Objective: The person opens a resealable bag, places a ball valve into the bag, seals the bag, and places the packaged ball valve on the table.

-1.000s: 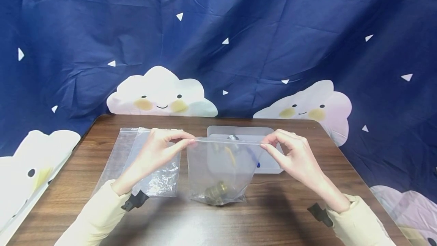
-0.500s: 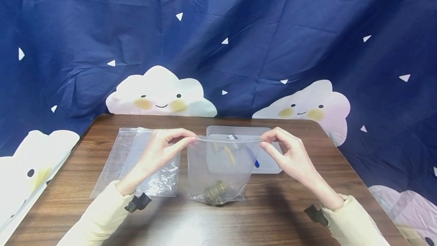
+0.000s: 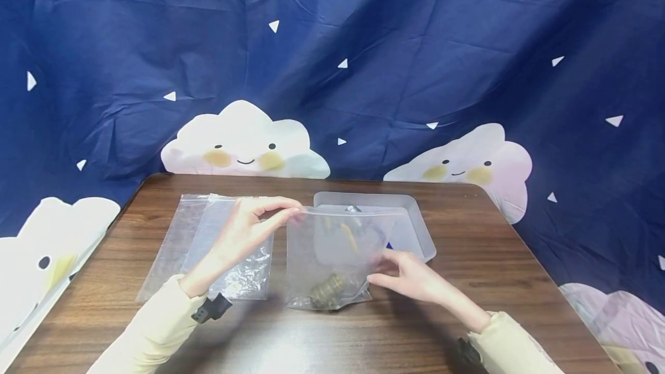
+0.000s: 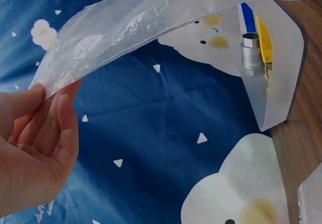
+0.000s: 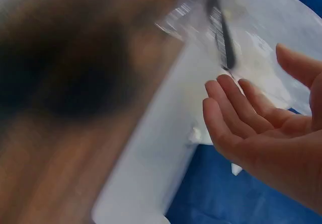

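Note:
A clear zip bag (image 3: 306, 247) hangs upright over the middle of the table, its lower edge near the tabletop. My left hand (image 3: 246, 228) pinches the bag's top left corner between thumb and fingers; the left wrist view also has this left hand (image 4: 43, 138) on the plastic. A ridged brass-coloured fitting (image 3: 327, 291) lies at the bottom inside the bag. My right hand (image 3: 410, 276) is at the bag's lower right side, thumb and fingers apart. In the right wrist view, the right hand (image 5: 266, 118) has its fingers spread beside the plastic, holding nothing visible.
Behind the bag stands a pale plastic tray (image 3: 425, 232). It holds a silver metal fitting (image 4: 252, 55), a yellow-handled thing (image 4: 264, 40) and a blue strip-like thing (image 4: 247, 17). Flat clear bags (image 3: 174, 247) lie on the wooden table (image 3: 467, 235) at left.
My right hand has let go of the bag's top right corner and moved down and left to its lower right side. The left hand keeps its pinch, almost unmoved.

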{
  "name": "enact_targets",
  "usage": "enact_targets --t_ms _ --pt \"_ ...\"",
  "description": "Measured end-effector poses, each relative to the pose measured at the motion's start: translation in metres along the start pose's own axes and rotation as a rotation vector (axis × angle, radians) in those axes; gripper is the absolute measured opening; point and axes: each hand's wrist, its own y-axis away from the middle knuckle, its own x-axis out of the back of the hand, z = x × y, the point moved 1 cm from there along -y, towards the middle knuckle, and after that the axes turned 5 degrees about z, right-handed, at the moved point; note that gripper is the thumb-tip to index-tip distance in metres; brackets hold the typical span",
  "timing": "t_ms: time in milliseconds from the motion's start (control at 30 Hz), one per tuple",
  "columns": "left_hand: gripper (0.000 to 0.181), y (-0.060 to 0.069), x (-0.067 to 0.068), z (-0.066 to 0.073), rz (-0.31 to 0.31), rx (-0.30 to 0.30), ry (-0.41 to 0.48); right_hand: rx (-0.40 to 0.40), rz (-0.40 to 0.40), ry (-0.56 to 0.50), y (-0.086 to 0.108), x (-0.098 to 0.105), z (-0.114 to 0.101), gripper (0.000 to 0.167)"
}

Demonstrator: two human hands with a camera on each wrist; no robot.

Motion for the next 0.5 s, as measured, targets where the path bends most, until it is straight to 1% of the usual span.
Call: enact_targets --t_ms 67,133,300,367,433,500 --pt "0.014 0.0 0.0 0.0 -0.002 0.006 0.0 -0.023 -0.036 -0.025 0.0 -0.007 0.004 0.029" --pt "0.014 0.0 0.001 0.0 -0.002 0.019 0.007 -0.038 -0.038 -0.05 0.0 -0.013 0.008 0.028" --pt "0.013 -0.001 0.001 -0.002 0.001 0.064 0.062 -0.04 0.011 -0.108 -0.002 -0.025 0.016 0.02" --pt "0.013 -0.001 0.002 -0.002 0.004 0.086 0.082 -0.051 0.019 -0.144 -0.002 -0.028 0.018 0.019" --pt "0.013 -0.001 0.003 -0.003 0.006 0.103 0.088 -0.09 0.021 -0.2 -0.002 -0.031 0.02 0.02" --pt "0.012 -0.001 0.003 -0.003 0.012 0.113 0.076 -0.144 0.024 -0.259 -0.002 -0.034 0.021 0.022"
